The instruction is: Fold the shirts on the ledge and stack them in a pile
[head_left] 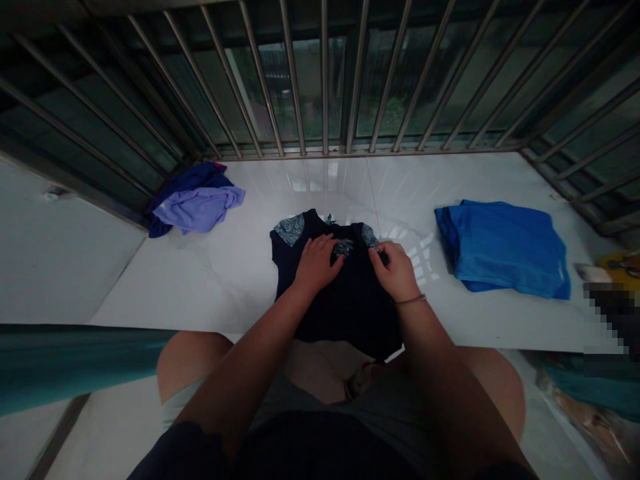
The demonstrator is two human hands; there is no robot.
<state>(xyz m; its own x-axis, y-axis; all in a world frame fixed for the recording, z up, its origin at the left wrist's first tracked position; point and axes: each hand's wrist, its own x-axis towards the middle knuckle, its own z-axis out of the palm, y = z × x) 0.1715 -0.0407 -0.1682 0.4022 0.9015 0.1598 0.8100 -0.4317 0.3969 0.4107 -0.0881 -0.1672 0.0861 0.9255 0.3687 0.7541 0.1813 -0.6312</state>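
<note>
Head view — dark cloth top, swirl-printed sleeves

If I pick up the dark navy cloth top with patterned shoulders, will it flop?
The dark navy cloth top with patterned shoulders would probably flop: it droops over the edge of the shiny white ledge. It's likely light, since it lies nearly flat. Pushed, it might slide, as the ledge looks smooth.

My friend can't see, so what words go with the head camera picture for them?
A person's left hand rests on a dark top with patterned shoulders; the right hand touches one shoulder. The top lies on a white surface, with a rumpled purple cloth on the left, a folded blue cloth on the right and metal bars behind.
</note>
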